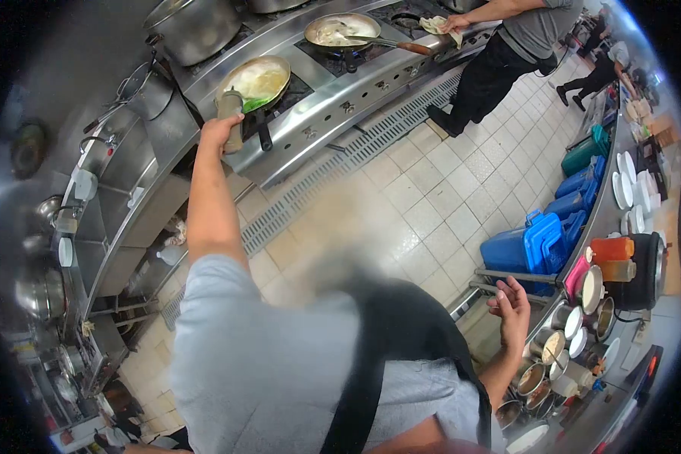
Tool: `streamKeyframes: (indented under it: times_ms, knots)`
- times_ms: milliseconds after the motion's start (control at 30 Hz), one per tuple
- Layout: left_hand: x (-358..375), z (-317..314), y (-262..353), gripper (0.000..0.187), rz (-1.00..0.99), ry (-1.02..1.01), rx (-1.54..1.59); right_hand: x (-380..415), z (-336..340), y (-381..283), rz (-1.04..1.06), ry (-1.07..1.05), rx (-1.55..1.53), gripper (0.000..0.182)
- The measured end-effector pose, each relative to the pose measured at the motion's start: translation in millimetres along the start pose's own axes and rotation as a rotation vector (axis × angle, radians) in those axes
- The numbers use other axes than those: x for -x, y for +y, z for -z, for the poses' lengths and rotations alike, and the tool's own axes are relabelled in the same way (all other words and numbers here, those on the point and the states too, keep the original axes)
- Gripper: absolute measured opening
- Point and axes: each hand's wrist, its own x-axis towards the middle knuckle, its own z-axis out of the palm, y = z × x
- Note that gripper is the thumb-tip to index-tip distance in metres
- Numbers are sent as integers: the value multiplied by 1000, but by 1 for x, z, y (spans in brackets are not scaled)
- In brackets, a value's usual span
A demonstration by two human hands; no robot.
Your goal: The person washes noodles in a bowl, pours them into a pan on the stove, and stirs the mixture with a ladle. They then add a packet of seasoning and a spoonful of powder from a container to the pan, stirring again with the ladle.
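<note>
My left hand [219,132] is wrapped round a squeeze bottle [233,121] at the near edge of the stove. The bottle's top is beside a frying pan [259,79] that holds something pale and yellowish, with bright green at its near side. The pan's dark handle [263,135] points towards me. My right hand [511,309] is raised at the lower right, near the counter with metal containers. Its fingers are apart and partly curled, and nothing is in it.
A second pan [342,30] with a wooden-handled utensil [410,47] is on the stove. A co-worker [499,68] stands there holding a cloth [440,30]. A large pot [193,32] is at the upper left. Blue bins [526,246] stand along the right counter.
</note>
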Motion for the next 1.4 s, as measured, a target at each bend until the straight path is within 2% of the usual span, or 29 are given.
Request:
streamKeyframes:
  times_ms: [33, 233, 333, 367, 433, 500, 533, 567, 600, 667, 733, 767, 867, 933, 1000, 1067, 1133, 1167, 1200, 1233, 1300, 1333, 1400]
  knots:
    - [-2, -1, -3, 64, 3, -5, 0, 2, -9, -4, -19, -16, -2, 51]
    - [48, -32, 21, 69, -365, 131, 129, -10, -56, -9, -77, -105, -4, 52]
    - [97, -66, 35, 68, -472, -118, 329, -18, -85, -26, -30, -142, -53, 53]
    - [94, -86, 21, 70, -512, -230, 348, -22, -91, -30, -7, -184, -6, 55]
    - [142, -109, 38, 76, -515, -516, 349, -23, -108, -45, 22, -193, -8, 56]
    - [180, -137, 39, 80, -507, -714, 293, -25, -119, -59, 42, -217, -8, 64]
    - [192, -156, 37, 81, -530, -800, 139, -26, -125, -63, 33, -193, -15, 64]
    - [204, -174, 35, 81, -561, -897, -23, -24, -129, -64, 104, -186, -37, 68]
    - [215, -186, 35, 81, -582, -953, -35, -22, -131, -65, 174, -160, -59, 72]
    - [246, -222, 43, 79, -821, -1256, 61, -22, -129, -63, 263, -68, -37, 79]
    - [287, -238, 70, 77, -1045, -1323, -116, -25, -114, -54, 446, 21, 117, 76]
    - [303, -248, 74, 78, -1189, -1324, -135, -17, -108, -56, 418, 90, 89, 73]
    - [337, -291, 73, 80, -1384, -1556, -62, -6, -74, -34, 422, 273, 94, 65]
    - [351, -320, 67, 85, -1220, -1526, 70, 4, -46, -24, 362, 395, 57, 65]
    - [376, -332, 83, 87, -1254, -1550, 57, 19, -15, -16, 321, 465, 10, 65]
    - [391, -350, 91, 89, -1268, -1539, 43, 36, 29, -18, 335, 705, 97, 62]
    - [388, -371, 92, 88, -1178, -1425, 13, 61, 85, -24, 261, 801, 76, 60]
    - [381, -381, 88, 88, -1175, -1434, 8, 66, 119, -8, 278, 931, 206, 60]
    - [368, -389, 78, 86, -1061, -1355, -23, 79, 144, -10, 226, 1054, 287, 59]
    - [357, -396, 67, 84, -948, -1268, -57, 91, 168, -16, 271, 1138, 352, 58]
    - [328, -402, 38, 78, -818, -1163, -116, 108, 222, -7, 226, 1301, 449, 57]
    - [310, -403, 16, 78, -807, -1138, -121, 113, 243, -10, 146, 1371, 536, 59]
    - [276, -401, -36, 72, -576, -1038, -128, 117, 287, 4, 100, 1421, 652, 62]
